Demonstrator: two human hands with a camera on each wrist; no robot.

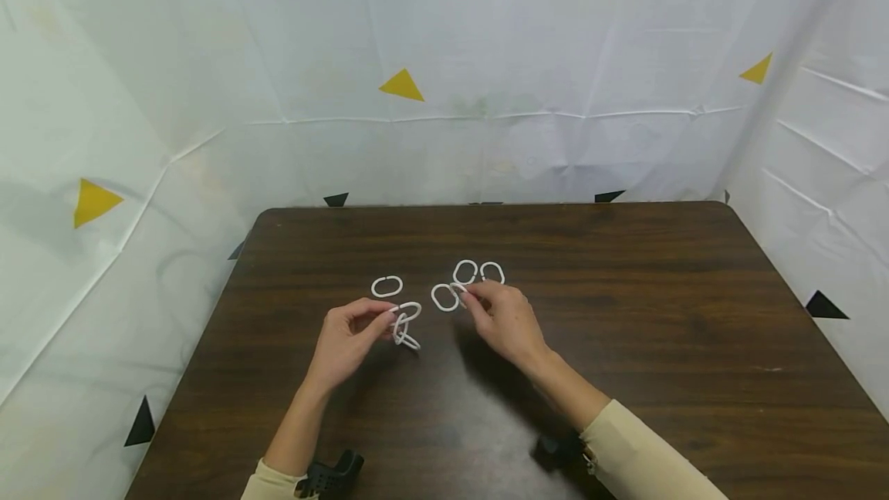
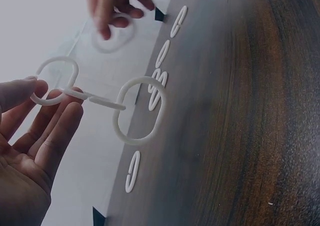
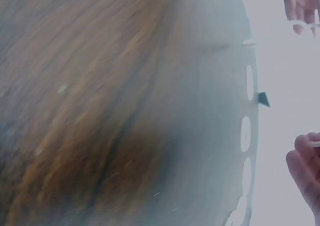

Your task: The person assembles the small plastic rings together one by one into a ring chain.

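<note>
My left hand point(image 1: 350, 338) pinches the upper ring of a short chain of white oval plastic rings point(image 2: 117, 123) between thumb and fingers. The linked rings hang off its fingertips, above the table. To the right, my right hand point(image 1: 510, 326) pinches a single white ring point(image 2: 132, 33), blurred in the left wrist view. In the head view that ring overlaps a loose ring point(image 1: 434, 299) behind it. The right wrist view catches only part of the right hand point(image 3: 307, 171) at its edge, with a sliver of white at the fingertips.
Loose white rings lie on the dark wooden table point(image 1: 660, 315): one ring point(image 1: 387, 278) beyond the left hand, and others, such as this ring point(image 1: 465, 261), beyond the right. White sheeting point(image 1: 486, 37) with yellow and black triangles surrounds the table's back and sides.
</note>
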